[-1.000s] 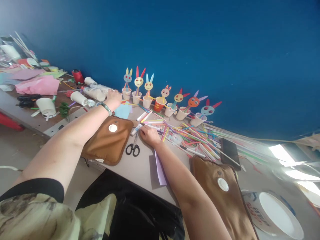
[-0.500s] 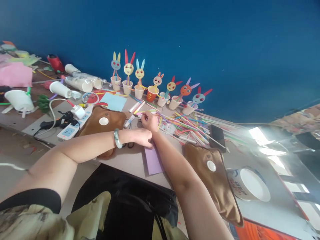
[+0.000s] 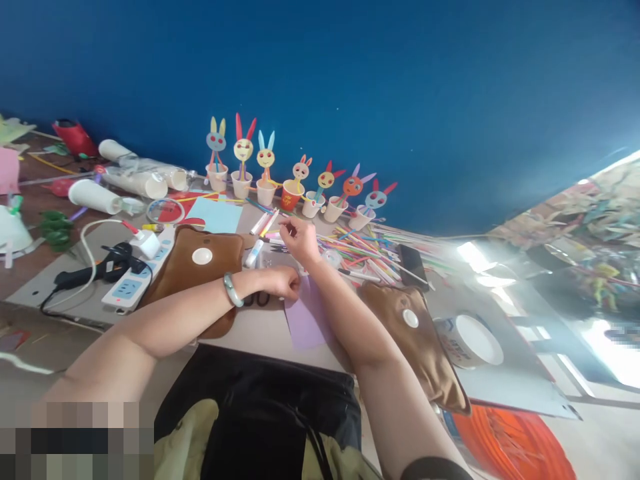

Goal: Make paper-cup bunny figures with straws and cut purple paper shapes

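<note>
My left hand (image 3: 283,283) is closed at the top left edge of a purple sheet of paper (image 3: 306,323); whatever its fingers may hold is hidden. Farther from me, my right hand (image 3: 301,239) hovers with curled fingers above the small clutter in the middle of the table. Thumb and index finger come together there, and I cannot make out anything between them. Just left of it lie several white markers (image 3: 263,223) and a white and blue tube (image 3: 255,253). Right of it spreads a heap of coloured sticks (image 3: 365,257).
Along the blue wall stand several paper cups with rabbit-faced figures (image 3: 266,159). Brown padded bags (image 3: 167,273) (image 3: 425,347) flank my arms. A power strip (image 3: 131,288), glue gun (image 3: 95,267), black phone (image 3: 413,263) and paper bucket (image 3: 473,341) are around.
The view has swung to the right, so the table things appear farther left. My right hand has lifted slightly away from the clutter. My left hand stays by the purple paper.
</note>
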